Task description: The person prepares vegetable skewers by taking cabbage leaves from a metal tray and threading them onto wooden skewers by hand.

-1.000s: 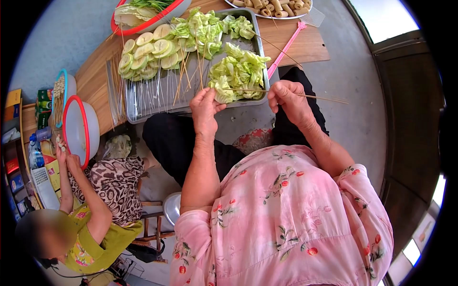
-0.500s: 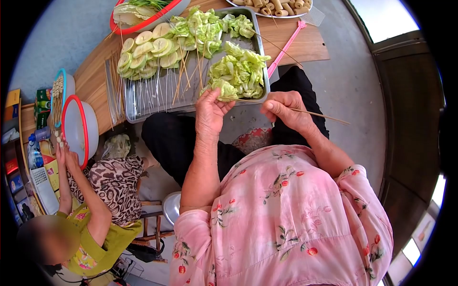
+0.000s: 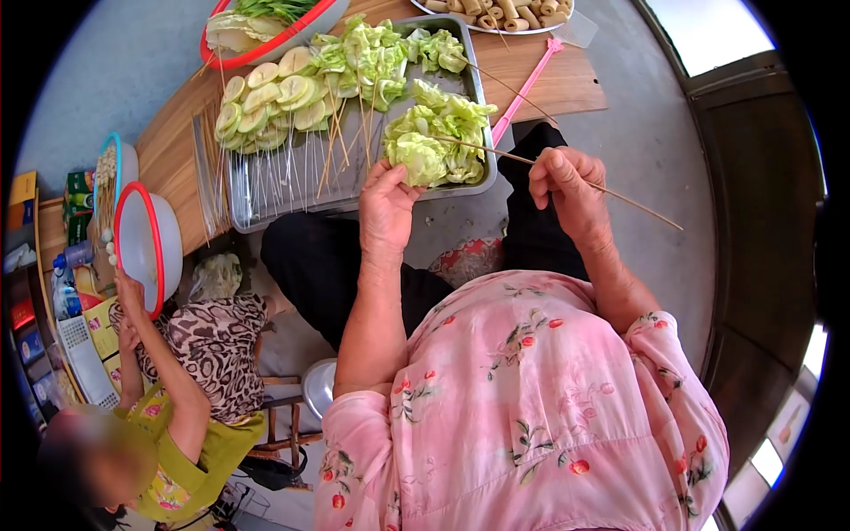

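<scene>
My left hand [image 3: 387, 208] pinches the lower edge of a lettuce leaf [image 3: 416, 157] at the tray's near right corner. In my right hand [image 3: 571, 184] is a bamboo skewer [image 3: 639, 211], gripped between thumb and fingers. Its far end reaches across the lettuce; whether it pierces the leaf I cannot tell. Behind the held leaf, a pile of loose lettuce [image 3: 460, 115] lies in the metal tray [image 3: 252, 205]. Skewered lettuce [image 3: 367, 53] and skewered pale green slices [image 3: 266, 97] fill the tray's far and left parts.
Loose skewers [image 3: 208, 168] lie left of the tray on the wooden table [image 3: 173, 133]. A pink stick [image 3: 529, 88] lies right of it. Beyond stand a plate of brown rolls [image 3: 509, 16] and a red-rimmed basin [image 3: 266, 51]. A co-worker [image 3: 177, 398] sits at left beside another basin [image 3: 159, 243].
My right hand has moved right and slightly up with the skewer, whose far end now crosses higher over the lettuce. The leaf in my left hand shows more fully. The co-worker's hands have shifted lower.
</scene>
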Motion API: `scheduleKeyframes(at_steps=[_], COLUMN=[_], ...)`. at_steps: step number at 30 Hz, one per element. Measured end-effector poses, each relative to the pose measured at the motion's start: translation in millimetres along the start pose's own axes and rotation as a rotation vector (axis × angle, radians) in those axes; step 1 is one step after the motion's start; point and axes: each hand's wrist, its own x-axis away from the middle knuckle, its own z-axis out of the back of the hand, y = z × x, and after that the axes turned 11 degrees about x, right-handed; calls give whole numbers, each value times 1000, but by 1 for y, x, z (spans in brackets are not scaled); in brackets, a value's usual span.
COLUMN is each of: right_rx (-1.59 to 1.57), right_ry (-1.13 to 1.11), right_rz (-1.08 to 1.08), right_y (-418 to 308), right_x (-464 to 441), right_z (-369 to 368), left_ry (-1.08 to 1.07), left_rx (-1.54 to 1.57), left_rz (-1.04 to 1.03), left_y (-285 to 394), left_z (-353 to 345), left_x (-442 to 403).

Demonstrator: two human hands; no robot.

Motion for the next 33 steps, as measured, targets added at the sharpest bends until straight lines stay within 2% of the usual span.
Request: scheduleKeyframes(at_steps=[9, 12, 15, 18, 20, 22, 26, 29, 31, 32, 33], right_rx=[59, 207, 215, 337, 310, 263, 158, 96, 243, 366, 489], right_ry=[-15, -25, -76, -77, -240, -301, -433, -353, -282, -219, -157], right_rz=[-19, -24, -43, 83, -46, -91, -197, -156, -117, -13, 93], right_y=[-2, -3, 9, 15, 6, -1, 1, 1, -4, -7, -12], right_x=[-1, -1, -5, -11, -17, -24, -30, -31, -34, -35, -36], right_z=[0, -6, -17, -29, -34, -37, -42, -42, -37, -36, -36], left_ry=[-11, 2, -49, -56, -130, -256, -314, -259, -220, -202, -200], left_rx=[217, 262, 363, 443, 438, 442, 396, 350, 247, 100, 106], left_rz=[-14, -6, 75, 145, 168, 191, 194, 163, 161, 165, 162], left_y=[0, -1, -1, 3, 6, 6, 7, 13, 19, 21, 20], left_z=[-11, -12, -11, -28, -30, -28, -26, -31, -32, -28, -27], left_x=[4, 5, 5, 17, 22, 22, 21, 23, 21, 17, 15])
